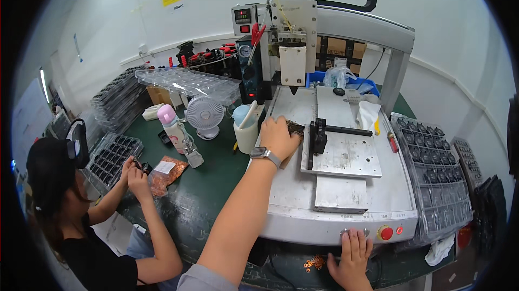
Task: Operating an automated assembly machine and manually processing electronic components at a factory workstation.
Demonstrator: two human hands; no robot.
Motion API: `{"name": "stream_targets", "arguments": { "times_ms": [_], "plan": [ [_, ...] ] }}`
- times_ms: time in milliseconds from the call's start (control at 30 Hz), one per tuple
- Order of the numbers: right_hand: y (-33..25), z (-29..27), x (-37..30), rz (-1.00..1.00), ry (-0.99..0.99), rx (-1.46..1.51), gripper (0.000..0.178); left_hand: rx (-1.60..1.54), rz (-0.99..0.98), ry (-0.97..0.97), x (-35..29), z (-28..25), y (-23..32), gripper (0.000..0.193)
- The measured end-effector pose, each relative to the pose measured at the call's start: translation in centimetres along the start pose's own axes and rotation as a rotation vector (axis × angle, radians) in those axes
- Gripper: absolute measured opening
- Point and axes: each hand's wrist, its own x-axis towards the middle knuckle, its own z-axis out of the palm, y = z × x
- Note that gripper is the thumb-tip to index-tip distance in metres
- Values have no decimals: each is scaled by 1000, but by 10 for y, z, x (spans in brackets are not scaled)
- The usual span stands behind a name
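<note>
My left hand (280, 137) bends over a brown, dark-flecked thing (294, 128) beside the flat silver metal plate (348, 161); I can't tell its grip. My right hand (352, 264), unclosed, touches the white metal front panel (303, 230). I'd best mind the dark pointed tip (294, 90).

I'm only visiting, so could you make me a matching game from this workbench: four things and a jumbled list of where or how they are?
1. Left hand
2. Right hand
3. Small rings
4. Fan

A. Orange, in a loose cluster
B. Beside the metal plate, watch at its wrist
C. White, near the pink-topped bottle
D. At the machine's front panel

Pairs: 1-B, 2-D, 3-A, 4-C
</note>
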Motion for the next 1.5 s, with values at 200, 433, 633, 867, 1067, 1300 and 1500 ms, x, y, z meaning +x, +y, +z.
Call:
{"name": "stream_targets", "arguments": {
  "times_ms": [200, 433, 633, 867, 1067, 1300, 1500],
  "plan": [
    [-6, 21, 3, 95, 87, -25, 77, 142, -350, -301, -4, -13, 14, 97],
    [-10, 25, 2, 110, 121, -9, 74, 51, -337, -214, 0, -20, 3, 104],
    [-11, 26, 2, 114, 125, -26, 75, -206, -368, -121, 3, -21, 11, 104],
    [-9, 28, 0, 105, 137, -34, 76, -383, -428, -137, 1, -39, 25, 93],
    [-3, 25, -7, 74, 113, 27, 73, -476, -463, -123, 5, -34, 20, 95],
    [40, -17, -25, 227, 428, -24, 53, -772, -573, -147, 6, -28, 13, 96],
    [62, -34, -28, 447, 125, -207, 57, -875, -646, -147, 9, -25, 1, 95]
  ]
}}
